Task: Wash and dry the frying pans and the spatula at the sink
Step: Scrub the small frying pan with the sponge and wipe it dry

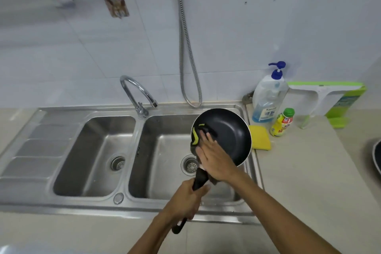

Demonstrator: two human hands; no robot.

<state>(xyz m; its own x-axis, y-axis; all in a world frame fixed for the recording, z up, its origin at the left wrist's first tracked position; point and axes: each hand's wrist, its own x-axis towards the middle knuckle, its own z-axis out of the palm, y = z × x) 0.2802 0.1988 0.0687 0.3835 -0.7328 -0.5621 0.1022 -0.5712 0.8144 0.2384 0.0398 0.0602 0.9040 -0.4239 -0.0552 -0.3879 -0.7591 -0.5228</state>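
The left hand (188, 198) reaches forward from below, fingers curled tightly round the black handle of a black non-stick round frying pan (231, 130), held tilted above the right basin of the stainless steel double sink (92, 150). The right hand (214, 158) crosses in from the right, fingers straight and close together, pressing a dark cloth with yellow-green trim (196, 133) flat against the pan's inner left side

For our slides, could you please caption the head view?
Left hand holds the frying pan over the sink; right hand wipes it with a cloth.
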